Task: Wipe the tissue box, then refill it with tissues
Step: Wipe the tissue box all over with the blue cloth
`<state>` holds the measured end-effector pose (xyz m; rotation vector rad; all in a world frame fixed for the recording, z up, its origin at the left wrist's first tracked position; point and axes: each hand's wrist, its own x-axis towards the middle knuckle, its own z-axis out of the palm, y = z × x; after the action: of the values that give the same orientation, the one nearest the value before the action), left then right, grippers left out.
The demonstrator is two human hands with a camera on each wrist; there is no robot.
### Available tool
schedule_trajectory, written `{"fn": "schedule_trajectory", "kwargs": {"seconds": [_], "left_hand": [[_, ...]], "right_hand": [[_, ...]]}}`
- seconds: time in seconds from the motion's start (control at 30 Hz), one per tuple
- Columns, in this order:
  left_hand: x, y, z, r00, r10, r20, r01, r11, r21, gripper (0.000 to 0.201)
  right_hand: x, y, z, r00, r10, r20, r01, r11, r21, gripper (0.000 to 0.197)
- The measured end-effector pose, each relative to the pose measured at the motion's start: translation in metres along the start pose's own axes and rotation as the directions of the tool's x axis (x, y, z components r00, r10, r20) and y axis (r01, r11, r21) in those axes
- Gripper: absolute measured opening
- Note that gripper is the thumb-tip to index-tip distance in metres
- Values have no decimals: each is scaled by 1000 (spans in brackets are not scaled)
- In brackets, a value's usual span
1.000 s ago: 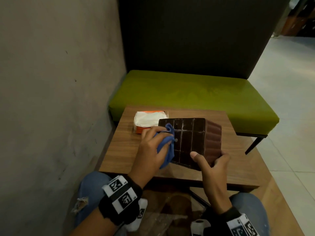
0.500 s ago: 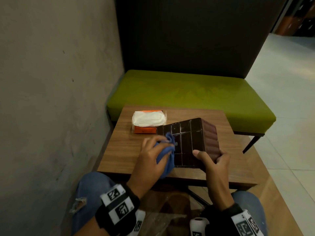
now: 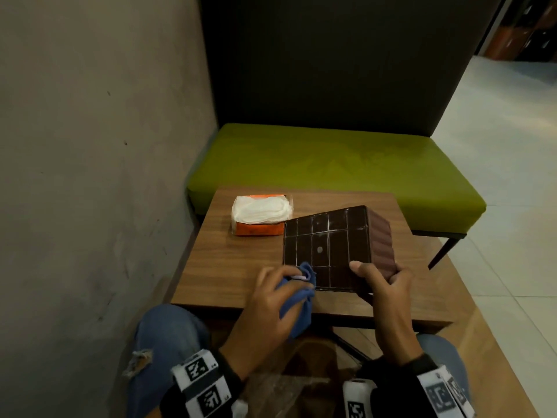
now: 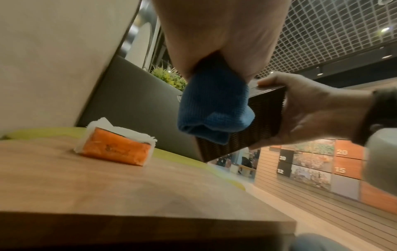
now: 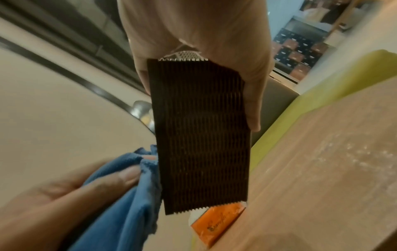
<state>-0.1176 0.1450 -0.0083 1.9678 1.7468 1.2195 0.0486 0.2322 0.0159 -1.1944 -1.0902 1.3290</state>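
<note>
The dark brown tissue box (image 3: 331, 248) (image 4: 264, 117) (image 5: 199, 135) is held tilted above the wooden table (image 3: 229, 267), its gridded face turned up toward me. My right hand (image 3: 382, 285) (image 4: 311, 110) grips its near right corner, thumb on the gridded face and fingers round the ribbed side. My left hand (image 3: 271, 294) holds a bunched blue cloth (image 3: 297, 300) (image 4: 214, 107) (image 5: 128, 186) against the box's near left corner. An orange pack of white tissues (image 3: 260, 215) (image 4: 118, 147) (image 5: 217, 222) lies on the table behind the box.
A green bench seat (image 3: 331, 167) with a dark backrest stands beyond the table. A grey wall (image 3: 90, 146) runs along the left. My knees in blue jeans (image 3: 162, 336) sit below the table's near edge. Tiled floor (image 3: 512, 176) lies to the right.
The left hand has drawn the cloth down the gridded face from its upper left to the near left corner. The box has tilted flatter and the right hand's grip has stayed.
</note>
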Motion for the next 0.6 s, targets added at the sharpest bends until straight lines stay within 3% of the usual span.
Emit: {"fn": "schedule_trajectory", "kwargs": {"seconds": [0.17, 0.33, 0.5, 0.6], "left_hand": [[21, -22, -12, 970, -102, -220, 100, 995, -18, 25], [17, -2, 1, 993, -47, -108, 46, 999, -11, 27], [20, -24, -5, 972, -149, -183, 141, 989, -52, 30], [15, -14, -2, 987, -95, -129, 87, 994, -69, 26]], "right_hand": [[-7, 3, 1, 999, 0, 38, -1, 1000, 15, 77], [-9, 6, 7, 1000, -2, 18, 2, 1000, 3, 90], [-13, 6, 7, 1000, -3, 12, 2, 998, 58, 87], [-11, 6, 9, 1000, 3, 7, -4, 999, 54, 93]]}}
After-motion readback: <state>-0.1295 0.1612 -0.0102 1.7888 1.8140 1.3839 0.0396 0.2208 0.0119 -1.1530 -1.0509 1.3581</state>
